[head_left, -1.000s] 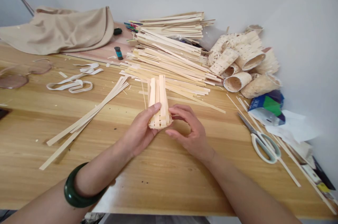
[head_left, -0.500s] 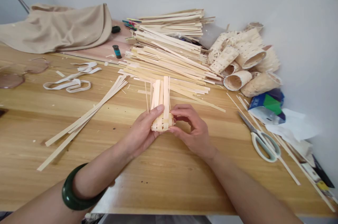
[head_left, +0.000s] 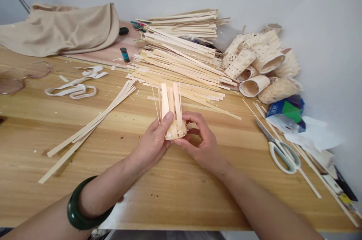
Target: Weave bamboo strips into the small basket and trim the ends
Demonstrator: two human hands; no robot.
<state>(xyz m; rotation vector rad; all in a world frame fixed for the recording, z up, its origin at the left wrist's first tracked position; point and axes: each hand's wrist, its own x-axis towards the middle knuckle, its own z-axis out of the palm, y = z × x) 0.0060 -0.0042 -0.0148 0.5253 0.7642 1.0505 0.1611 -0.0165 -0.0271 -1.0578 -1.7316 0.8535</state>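
Observation:
A small, partly woven basket [head_left: 175, 131] of pale wooden strips is held over the table in front of me. Its base is woven, and several loose strips [head_left: 177, 100] stand up from it, pointing away from me. My left hand [head_left: 154, 138] grips it from the left, thumb pressed on the near side and fingers behind. From the right, my right hand [head_left: 205, 142] pinches its woven edge, with the index finger at the top of the weave and the thumb near the bottom rim. The fingers behind the basket are partly hidden.
Wooden strips [head_left: 181, 59] are piled at the back, and several more [head_left: 93, 126] lie left. Finished woven tubes [head_left: 254, 85] are heaped at the back right, near scissors [head_left: 284, 153]. A white ribbon [head_left: 82, 90], glasses [head_left: 13, 85], a thread spool [head_left: 125, 55] and beige cloth [head_left: 73, 28] lie left.
The basket has turned slightly in my hands, its upright strips now leaning more to the left. My right thumb has moved left along the bottom rim.

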